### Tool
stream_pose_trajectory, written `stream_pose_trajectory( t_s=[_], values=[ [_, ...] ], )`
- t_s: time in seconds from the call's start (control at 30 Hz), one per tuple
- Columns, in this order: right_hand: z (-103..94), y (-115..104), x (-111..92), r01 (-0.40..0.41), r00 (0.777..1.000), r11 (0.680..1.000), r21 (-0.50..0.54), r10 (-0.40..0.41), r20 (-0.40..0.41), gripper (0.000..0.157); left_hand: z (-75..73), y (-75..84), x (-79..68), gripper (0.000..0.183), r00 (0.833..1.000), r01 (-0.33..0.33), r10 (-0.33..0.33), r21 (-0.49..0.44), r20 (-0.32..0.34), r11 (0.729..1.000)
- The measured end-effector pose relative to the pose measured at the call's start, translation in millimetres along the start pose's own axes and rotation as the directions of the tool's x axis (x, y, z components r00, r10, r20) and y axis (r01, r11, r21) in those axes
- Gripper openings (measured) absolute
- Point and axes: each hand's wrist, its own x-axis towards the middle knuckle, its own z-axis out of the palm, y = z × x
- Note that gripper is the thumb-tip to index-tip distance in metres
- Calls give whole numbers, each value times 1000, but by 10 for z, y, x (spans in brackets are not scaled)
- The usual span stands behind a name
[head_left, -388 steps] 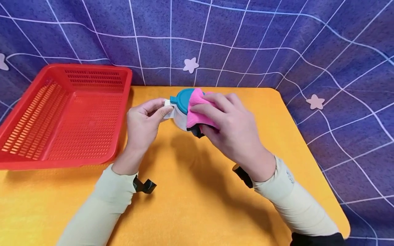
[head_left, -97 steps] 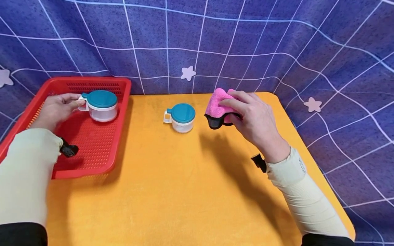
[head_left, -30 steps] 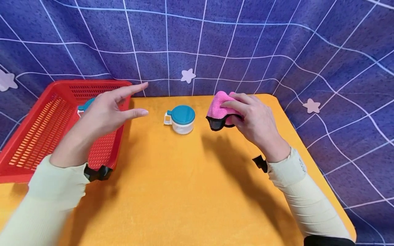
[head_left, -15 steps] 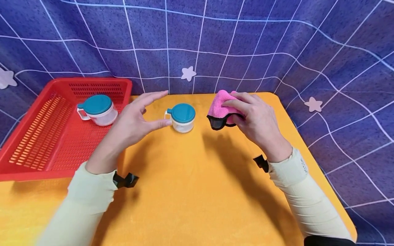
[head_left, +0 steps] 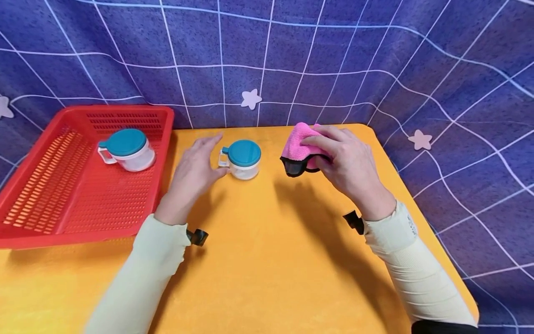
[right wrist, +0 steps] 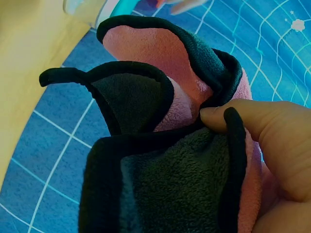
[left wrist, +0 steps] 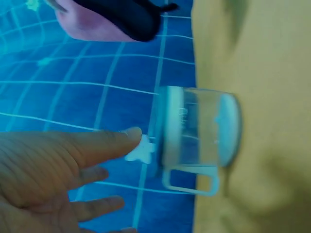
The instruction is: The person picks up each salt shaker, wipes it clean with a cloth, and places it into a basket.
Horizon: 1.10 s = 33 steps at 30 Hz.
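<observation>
On the table stands a clear jar (head_left: 245, 160) with a teal lid and a white side handle. My left hand (head_left: 196, 164) is just left of it, fingers and thumb apart. In the left wrist view the thumb is near the jar's lid side, and a gap shows between them. To the right of the jar, above the table, my right hand (head_left: 348, 162) pinches a pink cloth (head_left: 298, 144) with black edging. The right wrist view shows the bunched cloth (right wrist: 160, 160) with its dark grey reverse side, held by the thumb.
A red perforated basket (head_left: 102, 199) lies at the left, holding a second teal-lidded jar (head_left: 132, 150) near its back right corner. The yellow table (head_left: 267, 260) ends at a blue gridded curtain (head_left: 250, 51) behind and to the right.
Earlier the left hand held a jar in the basket. That jar now stands there released, and the hand has moved right to the jar on the table. The right hand still holds the cloth.
</observation>
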Motion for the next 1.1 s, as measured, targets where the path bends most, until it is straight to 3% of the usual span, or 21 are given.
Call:
stream_pose_trajectory(
  t_s=[0.23, 0.4, 0.5, 0.67, 0.9, 1.1],
  values=[
    [-7, 17, -20, -1, 1000, 1000, 0, 1, 8, 37, 259, -227, 196, 90, 994, 80, -74, -73, 86, 994],
    [-8, 40, -41, -16, 1000, 1000, 4, 16, 15, 38, 378, -464, 309, 81, 994, 54, -32, -214, 105, 975],
    [1, 60, -48, -23, 1000, 1000, 9, 23, 15, 38, 442, -578, 360, 72, 994, 8, 31, -356, 103, 934],
    [11, 74, -51, -30, 999, 1000, 8, 30, 24, 38, 519, -710, 405, 64, 989, -43, 114, -561, 92, 827],
    [29, 77, -53, -33, 999, 999, 6, 33, 28, 39, 577, -827, 420, 56, 989, -89, 142, -615, 38, 784],
    [42, 81, -57, -44, 999, 999, 8, 44, 33, 39, 606, -836, 403, 45, 992, -104, 122, -610, -13, 785]
  ],
)
